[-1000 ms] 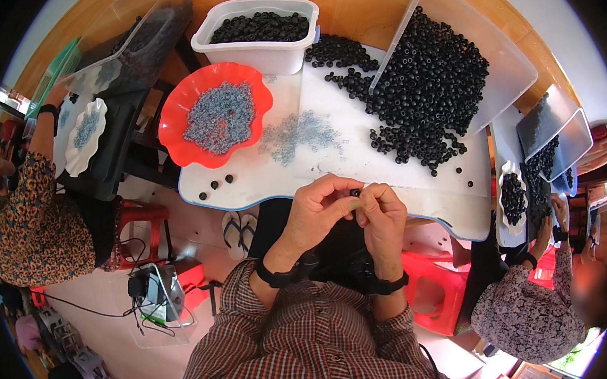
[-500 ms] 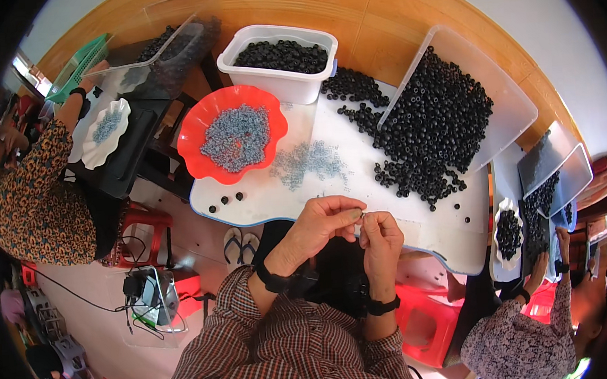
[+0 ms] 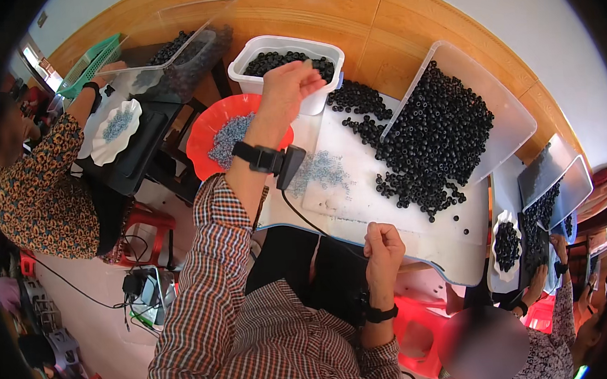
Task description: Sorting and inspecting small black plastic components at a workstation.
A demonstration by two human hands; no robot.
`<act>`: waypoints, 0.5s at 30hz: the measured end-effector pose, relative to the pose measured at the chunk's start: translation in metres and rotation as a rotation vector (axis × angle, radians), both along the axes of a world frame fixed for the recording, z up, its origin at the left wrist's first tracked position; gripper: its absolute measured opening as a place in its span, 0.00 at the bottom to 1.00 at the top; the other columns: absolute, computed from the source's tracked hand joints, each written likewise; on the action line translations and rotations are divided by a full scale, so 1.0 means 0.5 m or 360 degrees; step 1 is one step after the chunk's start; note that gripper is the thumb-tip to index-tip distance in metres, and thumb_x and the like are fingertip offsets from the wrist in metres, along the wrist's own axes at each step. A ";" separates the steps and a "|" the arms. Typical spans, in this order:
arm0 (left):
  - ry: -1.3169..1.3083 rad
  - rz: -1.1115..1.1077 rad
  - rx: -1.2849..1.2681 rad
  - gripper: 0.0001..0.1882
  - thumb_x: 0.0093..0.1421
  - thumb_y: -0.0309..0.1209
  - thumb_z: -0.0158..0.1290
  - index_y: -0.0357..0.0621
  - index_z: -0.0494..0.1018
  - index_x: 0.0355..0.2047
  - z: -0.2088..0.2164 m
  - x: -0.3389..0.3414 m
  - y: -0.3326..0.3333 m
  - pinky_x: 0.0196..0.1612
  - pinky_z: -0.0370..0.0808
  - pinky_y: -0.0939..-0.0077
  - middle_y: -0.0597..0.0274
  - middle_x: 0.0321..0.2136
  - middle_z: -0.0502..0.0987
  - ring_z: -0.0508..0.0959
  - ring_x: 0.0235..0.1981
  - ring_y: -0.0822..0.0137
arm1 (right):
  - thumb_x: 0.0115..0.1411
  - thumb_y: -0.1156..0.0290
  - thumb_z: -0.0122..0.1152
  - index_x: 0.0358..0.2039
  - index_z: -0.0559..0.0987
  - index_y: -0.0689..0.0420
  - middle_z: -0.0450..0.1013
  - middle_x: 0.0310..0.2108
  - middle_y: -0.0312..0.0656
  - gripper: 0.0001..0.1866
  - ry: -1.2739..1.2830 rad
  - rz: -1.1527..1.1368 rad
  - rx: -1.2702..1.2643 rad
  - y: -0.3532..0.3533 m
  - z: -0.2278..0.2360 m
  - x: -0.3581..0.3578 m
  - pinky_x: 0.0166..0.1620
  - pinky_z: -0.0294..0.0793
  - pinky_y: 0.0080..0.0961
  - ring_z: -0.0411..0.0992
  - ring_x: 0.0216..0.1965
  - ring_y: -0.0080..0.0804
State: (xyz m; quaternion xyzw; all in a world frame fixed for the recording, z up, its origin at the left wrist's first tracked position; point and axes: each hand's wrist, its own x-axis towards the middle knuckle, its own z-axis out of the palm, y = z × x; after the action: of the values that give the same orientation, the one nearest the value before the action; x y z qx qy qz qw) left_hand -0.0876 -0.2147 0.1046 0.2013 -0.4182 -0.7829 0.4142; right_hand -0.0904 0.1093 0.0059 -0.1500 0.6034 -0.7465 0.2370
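My left hand [image 3: 289, 89] is stretched out over the white tub [image 3: 319, 42], which holds many small black ring-like parts [image 3: 275, 60]. Its fingers are apart, and nothing shows in them. By the table's front edge, my right hand [image 3: 384, 250] is closed, thumb and fingers pressed together; whatever it may hold is too small to make out. Beneath my left forearm, partly covered, stands a red wavy-rimmed bowl [image 3: 199, 137] of small clear bluish pieces [image 3: 227, 142]. More clear pieces [image 3: 327, 171] lie loose on the white table [image 3: 360, 210].
A tipped clear bin [image 3: 501, 122] spills a large heap of black parts [image 3: 438, 125] at the right. Co-workers sit left [image 3: 46, 191] and right [image 3: 549, 345], each beside a white dish. A cable [image 3: 305, 217] hangs from my left wrist device across the table edge. Red stools stand below.
My left hand has left my right hand and swung up and forward to the white tub, its fingers opening. My right hand stays closed near the table edge, slightly lower.
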 end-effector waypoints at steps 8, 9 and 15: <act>-0.1268 0.0650 -0.1571 0.08 0.57 0.31 0.55 0.44 0.81 0.33 -0.071 -0.019 -0.040 0.36 0.76 0.58 0.55 0.35 0.78 0.79 0.35 0.55 | 0.62 0.69 0.61 0.29 0.75 0.59 0.68 0.21 0.30 0.08 0.0054 -0.0040 0.0099 0.003 -0.020 -0.010 0.22 0.60 0.11 0.62 0.19 0.13; -0.1418 0.0633 -0.1817 0.08 0.57 0.32 0.54 0.48 0.82 0.33 -0.069 -0.030 -0.038 0.38 0.74 0.54 0.54 0.35 0.77 0.78 0.36 0.50 | 0.62 0.69 0.61 0.29 0.75 0.59 0.68 0.20 0.30 0.08 0.0057 -0.0030 0.0114 0.001 -0.021 -0.009 0.22 0.60 0.11 0.62 0.19 0.13; -0.1873 0.0392 -0.2036 0.12 0.60 0.37 0.49 0.57 0.82 0.35 -0.060 -0.085 -0.037 0.44 0.68 0.44 0.54 0.40 0.76 0.71 0.45 0.46 | 0.63 0.70 0.60 0.29 0.74 0.59 0.67 0.19 0.30 0.08 0.0102 -0.0060 0.0192 -0.005 -0.025 -0.009 0.22 0.58 0.11 0.61 0.18 0.13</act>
State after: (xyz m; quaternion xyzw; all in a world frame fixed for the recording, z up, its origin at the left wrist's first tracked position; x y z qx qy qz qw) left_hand -0.1304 -0.2334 0.0745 0.3452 -0.8980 -0.1173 0.2463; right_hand -0.0947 0.1070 -0.0066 -0.1477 0.6572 -0.7080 0.2120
